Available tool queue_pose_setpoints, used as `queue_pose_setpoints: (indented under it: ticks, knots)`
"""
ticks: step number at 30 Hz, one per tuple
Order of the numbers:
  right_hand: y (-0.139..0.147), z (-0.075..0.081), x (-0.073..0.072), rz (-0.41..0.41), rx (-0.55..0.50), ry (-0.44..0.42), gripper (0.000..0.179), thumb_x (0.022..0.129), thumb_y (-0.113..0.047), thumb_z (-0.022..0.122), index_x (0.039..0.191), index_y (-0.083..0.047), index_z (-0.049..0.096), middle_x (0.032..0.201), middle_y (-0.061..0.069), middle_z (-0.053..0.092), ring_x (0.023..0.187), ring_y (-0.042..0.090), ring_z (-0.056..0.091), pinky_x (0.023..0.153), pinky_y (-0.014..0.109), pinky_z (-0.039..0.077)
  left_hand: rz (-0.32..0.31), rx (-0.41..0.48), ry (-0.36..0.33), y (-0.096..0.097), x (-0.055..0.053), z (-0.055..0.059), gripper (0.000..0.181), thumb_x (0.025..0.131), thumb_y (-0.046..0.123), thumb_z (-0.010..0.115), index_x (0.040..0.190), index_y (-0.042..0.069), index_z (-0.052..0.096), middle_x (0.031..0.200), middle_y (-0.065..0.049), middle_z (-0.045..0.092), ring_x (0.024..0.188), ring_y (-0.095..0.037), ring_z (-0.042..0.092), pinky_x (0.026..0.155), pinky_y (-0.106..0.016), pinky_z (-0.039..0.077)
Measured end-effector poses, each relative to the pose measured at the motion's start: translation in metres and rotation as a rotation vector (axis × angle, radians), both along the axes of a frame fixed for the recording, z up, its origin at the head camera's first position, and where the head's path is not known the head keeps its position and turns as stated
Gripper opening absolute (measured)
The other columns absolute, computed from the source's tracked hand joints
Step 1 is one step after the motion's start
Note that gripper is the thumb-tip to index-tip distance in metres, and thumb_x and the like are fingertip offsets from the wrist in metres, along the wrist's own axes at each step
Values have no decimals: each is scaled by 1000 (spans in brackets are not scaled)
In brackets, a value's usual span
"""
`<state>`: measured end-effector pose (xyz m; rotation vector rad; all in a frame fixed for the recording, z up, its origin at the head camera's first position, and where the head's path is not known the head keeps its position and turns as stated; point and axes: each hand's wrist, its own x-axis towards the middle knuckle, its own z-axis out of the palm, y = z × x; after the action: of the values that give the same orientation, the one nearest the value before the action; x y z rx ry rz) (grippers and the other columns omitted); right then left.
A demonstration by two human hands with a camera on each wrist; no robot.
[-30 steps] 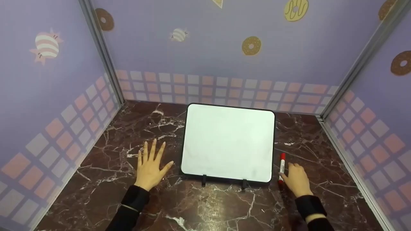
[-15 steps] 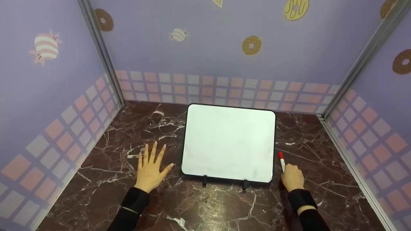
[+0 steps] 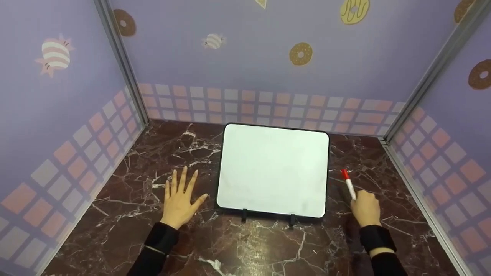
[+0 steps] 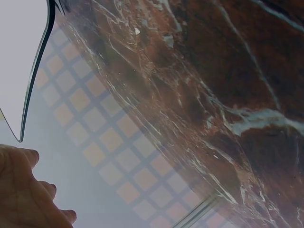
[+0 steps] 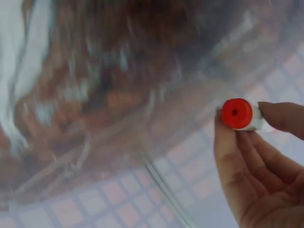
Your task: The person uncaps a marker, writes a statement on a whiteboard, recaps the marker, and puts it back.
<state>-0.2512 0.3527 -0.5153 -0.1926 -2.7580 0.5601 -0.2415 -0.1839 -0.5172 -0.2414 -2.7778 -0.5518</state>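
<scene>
A white marker with a red cap [image 3: 349, 184] is pinched between the thumb and fingers of my right hand [image 3: 366, 209], its cap pointing away from me. In the right wrist view the marker's round red end [image 5: 236, 114] faces the camera, with the thumb on one side and the fingers on the other. To the left of that hand stands a blank whiteboard [image 3: 273, 170] with a black frame, tilted back on a stand with two black feet. My left hand [image 3: 179, 207] is left of the board with its fingers spread; part of it shows in the left wrist view.
The dark red marbled tabletop [image 3: 268, 245] carries the board. Purple walls with printed sweets and a checkered band enclose it at the back [image 3: 249, 69], left [image 3: 23, 115] and right. Grey metal posts [image 3: 128, 69] stand at the back corners.
The right hand has taken hold of the marker, which lay beside the board, lifted it and moved it a little to the right. The left hand and the board stay in place.
</scene>
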Motion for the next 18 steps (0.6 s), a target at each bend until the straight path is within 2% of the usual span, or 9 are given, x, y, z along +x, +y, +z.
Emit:
queue_pose_setpoints:
  ticks: [5,8,10,12,14,18]
  knots:
    - [-6,33,0,76,-19,227,16,85,4,67,96,15,66,85,33,67,74,50,65,65,61,54,-6,12,5,1,3,3,78,95,48,59,157,14,27,166,-18,10,152,-46,3,124,-63,-2]
    - [-21,50,-2,181,1,382,18,83,7,71,100,12,68,86,28,68,74,43,66,64,56,55,-7,11,11,2,3,4,78,95,47,60,157,14,27,165,-19,12,152,-45,3,124,-62,-1]
    - [-34,59,-3,265,31,450,20,79,8,75,99,9,69,86,23,69,71,36,67,61,51,57,-9,5,19,4,2,5,78,95,47,60,157,14,27,165,-19,12,152,-46,4,124,-63,0]
    - [-51,65,-4,357,85,479,24,75,9,78,97,6,71,86,19,69,70,31,67,61,46,59,-5,-19,21,6,2,6,78,95,49,59,157,15,26,166,-18,11,152,-45,5,124,-63,1]
    - [-70,66,-4,439,133,473,26,72,8,81,96,3,72,87,16,69,72,28,66,63,41,61,-11,-29,19,8,2,7,78,95,50,57,157,15,26,166,-17,10,152,-45,5,124,-63,0]
    - [-106,57,-2,572,228,436,23,72,2,82,93,-1,74,86,11,69,76,24,66,68,35,62,-52,-21,27,17,4,11,78,95,51,57,157,16,27,166,-16,9,152,-45,4,124,-63,1]
